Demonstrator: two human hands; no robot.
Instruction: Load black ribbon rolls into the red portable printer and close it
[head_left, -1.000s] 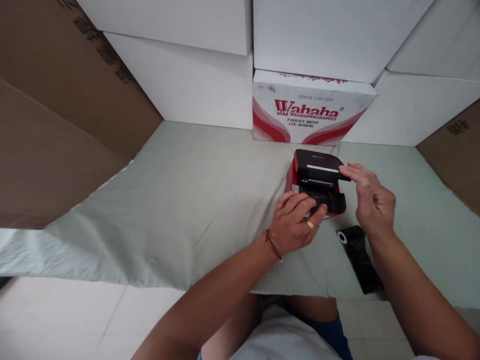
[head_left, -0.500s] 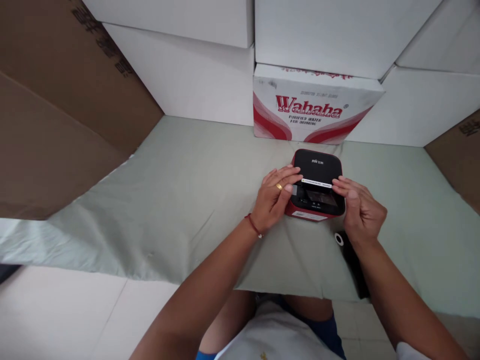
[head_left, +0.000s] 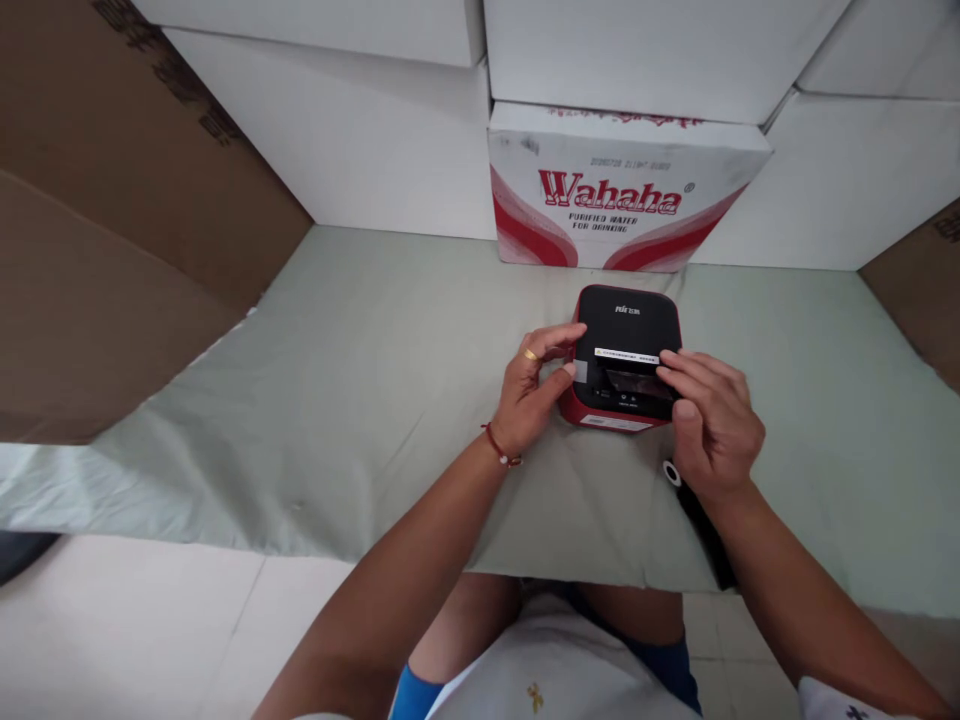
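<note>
A small label printer (head_left: 631, 325) with a black top and red sides sits on the cloth-covered table. A white strip (head_left: 627, 356) with print runs along the front edge of its lid, above a dark slot. My left hand (head_left: 529, 390), with a ring and a red bracelet, holds the printer's left side, fingertips at the top edge and thumb lower down. On the other side my right hand (head_left: 716, 420) has its fingers curled over the right edge near the strip, thumb at the front corner. A black roll-like object with a white ring end (head_left: 697, 520) lies partly under my right wrist.
Behind the printer stands a white and red Wahaha water carton (head_left: 611, 200). White boxes (head_left: 360, 140) are stacked along the back. Brown cartons (head_left: 112, 230) border the left, and another (head_left: 919, 290) the right. The green cloth (head_left: 352, 430) hangs over the table's front edge.
My left fingers have drawn back from the lid's front edge to the printer's left side. My right hand stays at the right edge. The whole view has shifted slightly.
</note>
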